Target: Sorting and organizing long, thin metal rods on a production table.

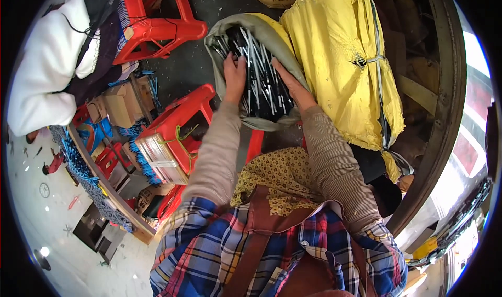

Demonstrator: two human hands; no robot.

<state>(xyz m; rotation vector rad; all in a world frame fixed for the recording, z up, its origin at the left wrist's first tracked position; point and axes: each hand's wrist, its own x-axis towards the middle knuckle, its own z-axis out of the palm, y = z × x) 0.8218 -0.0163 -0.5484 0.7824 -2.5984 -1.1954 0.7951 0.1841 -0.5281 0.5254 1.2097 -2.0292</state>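
Observation:
An open grey-green sack (226, 24) stands in front of me, its rim rolled outward. Inside lies a dense bundle of thin black and silver rods (260, 77), mostly lengthwise; I cannot make out their exact kind. My left hand (235, 78) reaches in at the left side, fingers apart and resting against the rods. At the right side my right hand (294, 86) lies stretched out between the bundle and the sack's wall, touching the rods. Neither hand has visibly closed round a rod. Some fingertips are partly hidden.
A large yellow wrapped bale (340, 67) tied with straps stands right of the sack. Red plastic stools (175, 28) are on the left, one bearing a stack of pale strips (159, 156). Blue rod bundles (78, 161) lie farther left. A curved brown edge (444, 109) bounds the right.

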